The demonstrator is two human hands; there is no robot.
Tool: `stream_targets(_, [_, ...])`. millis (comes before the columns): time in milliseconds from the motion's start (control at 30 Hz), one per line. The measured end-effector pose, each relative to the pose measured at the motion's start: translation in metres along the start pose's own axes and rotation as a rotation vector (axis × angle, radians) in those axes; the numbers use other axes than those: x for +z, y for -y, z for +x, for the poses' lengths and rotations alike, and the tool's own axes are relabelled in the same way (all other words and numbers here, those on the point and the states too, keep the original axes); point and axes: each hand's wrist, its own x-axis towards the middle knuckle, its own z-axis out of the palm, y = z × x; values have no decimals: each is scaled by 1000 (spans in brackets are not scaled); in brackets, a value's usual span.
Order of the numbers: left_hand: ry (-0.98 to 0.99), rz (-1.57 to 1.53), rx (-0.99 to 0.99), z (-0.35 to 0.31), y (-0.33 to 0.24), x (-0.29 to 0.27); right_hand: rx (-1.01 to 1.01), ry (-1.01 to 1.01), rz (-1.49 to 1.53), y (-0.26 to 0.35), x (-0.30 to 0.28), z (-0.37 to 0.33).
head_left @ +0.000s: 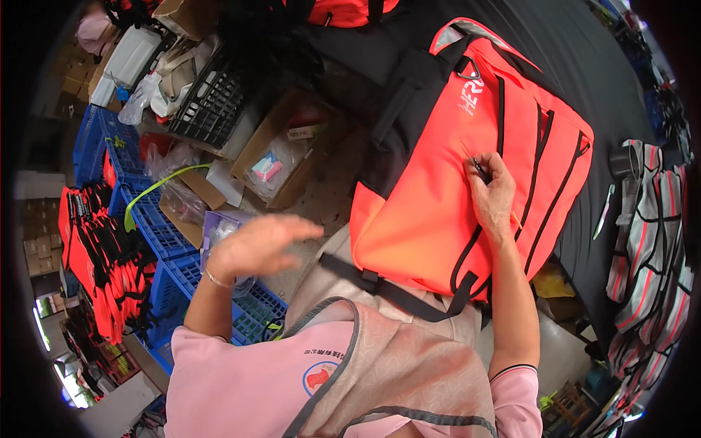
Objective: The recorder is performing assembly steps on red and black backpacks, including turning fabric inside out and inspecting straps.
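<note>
A bright orange-red backpack (pixel 438 175) with black zips and black straps lies across the black-covered table and reaches over my lap. On its upper face rests my right hand (pixel 495 196), fingers closed around a small black tool (pixel 480 169) with thin tips; its exact kind is hard to make out. My left hand (pixel 255 244) is in the air left of the bag, fingers stretched out, with nothing in it. A black strap (pixel 394 293) hangs from the bag's near edge over my apron.
Blue plastic crates (pixel 164 226) and a cardboard box (pixel 281 150) of small packets stand at the left, beside a black crate (pixel 212 102). Orange-red and black pieces (pixel 106 263) are stacked farther left. Grey striped pieces (pixel 650 226) hang along the table's right side.
</note>
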Motion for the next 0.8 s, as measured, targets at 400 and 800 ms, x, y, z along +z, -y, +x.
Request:
stream_targets(400, [-567, -771, -80, 187, 42, 37, 5, -33, -6, -6, 1, -2])
stream_targets(800, [-951, -440, -11, 162, -10, 47, 67, 13, 157, -14, -7, -15])
